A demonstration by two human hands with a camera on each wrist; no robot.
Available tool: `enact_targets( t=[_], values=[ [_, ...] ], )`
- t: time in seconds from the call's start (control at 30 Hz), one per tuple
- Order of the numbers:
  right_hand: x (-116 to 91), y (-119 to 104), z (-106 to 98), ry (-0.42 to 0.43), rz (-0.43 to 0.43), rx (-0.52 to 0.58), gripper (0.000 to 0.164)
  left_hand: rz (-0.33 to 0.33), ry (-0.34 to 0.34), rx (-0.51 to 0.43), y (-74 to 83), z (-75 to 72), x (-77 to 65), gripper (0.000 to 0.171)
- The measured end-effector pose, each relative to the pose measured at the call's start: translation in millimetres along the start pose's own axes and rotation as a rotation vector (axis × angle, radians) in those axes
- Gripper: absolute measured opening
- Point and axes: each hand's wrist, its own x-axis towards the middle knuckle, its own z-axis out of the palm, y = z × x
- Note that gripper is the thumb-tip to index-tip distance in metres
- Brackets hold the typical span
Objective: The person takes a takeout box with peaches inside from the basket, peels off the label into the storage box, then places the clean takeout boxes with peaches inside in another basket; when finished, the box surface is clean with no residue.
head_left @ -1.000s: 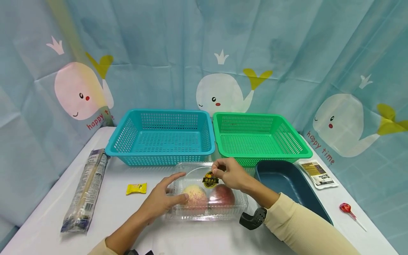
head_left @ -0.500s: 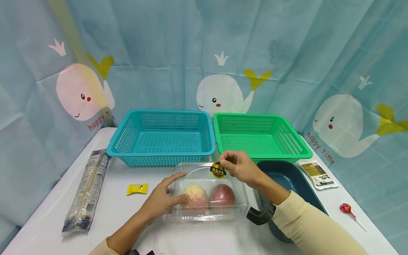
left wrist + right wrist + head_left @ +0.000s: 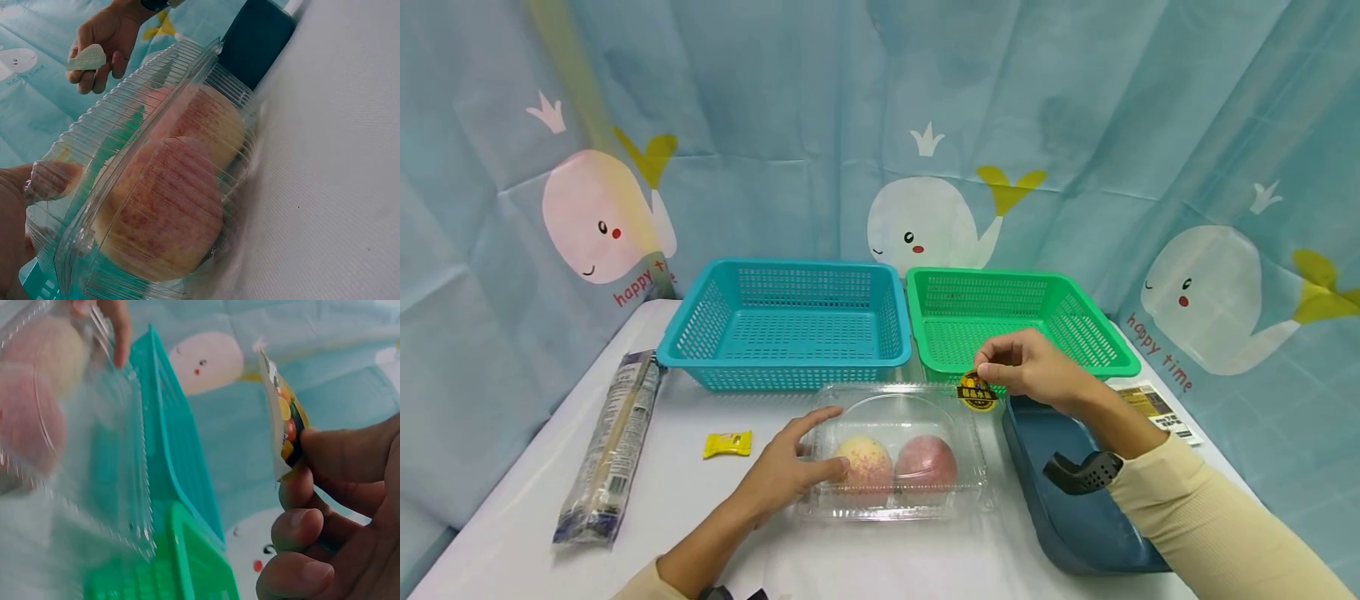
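A clear plastic clamshell box [image 3: 917,421] lies on the table with two peaches [image 3: 927,463] under its lid. My left hand [image 3: 790,463] holds its left end, thumb over the front of the lid and index finger reaching along the top. Between thumb and index finger, my right hand [image 3: 1030,367] pinches a round black-and-gold sticker [image 3: 977,392]. The sticker overlaps the lid's back right corner in the head view. In the right wrist view the sticker [image 3: 287,419] is bent, showing fruit pictures, apart from the box.
Behind the box stand a blue basket [image 3: 786,375] and a green basket [image 3: 947,367]. A dark blue bin [image 3: 1067,483] sits at right under my forearm, with a flat packet [image 3: 1161,408] beyond. Leftward lie a yellow-wrapped sweet [image 3: 727,443] and a long clear packet [image 3: 610,450].
My right hand has moved right and back with the sticker, which was over the middle of the lid. The left hand stays on the box. The sleeve now covers the lollipop.
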Motion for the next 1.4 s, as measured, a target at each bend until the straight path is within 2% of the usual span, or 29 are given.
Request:
enact_targets(
  t=[0.23,0.37,0.5,0.7,0.87,1.17,1.4],
  values=[
    [-17,1,-26,-0.004,0.024,-0.078,0.013,0.004,-0.005,-0.020,-0.3,1.0,-0.9,0.068],
    [-28,4,-39,0.009,0.079,-0.113,0.013,0.003,-0.003,-0.026,-0.3,1.7,-1.3,0.069],
    [-39,12,-49,0.002,0.114,-0.104,0.013,0.002,0.000,-0.031,-0.4,1.9,-1.3,0.070],
    [-51,29,-60,-0.059,0.090,-0.075,0.010,0.005,0.006,-0.027,-1.1,1.4,-1.0,0.070],
    [-59,47,-64,-0.094,0.105,-0.086,0.008,0.006,0.006,-0.027,-0.3,0.8,-1.6,0.069],
    [-70,82,-62,-0.113,0.181,-0.145,0.009,0.004,0.006,-0.018,0.0,1.0,-1.6,0.069],
    [-77,106,-56,-0.151,0.221,-0.119,0.009,0.010,0.005,-0.022,0.4,0.9,-1.8,0.069]
  ],
)
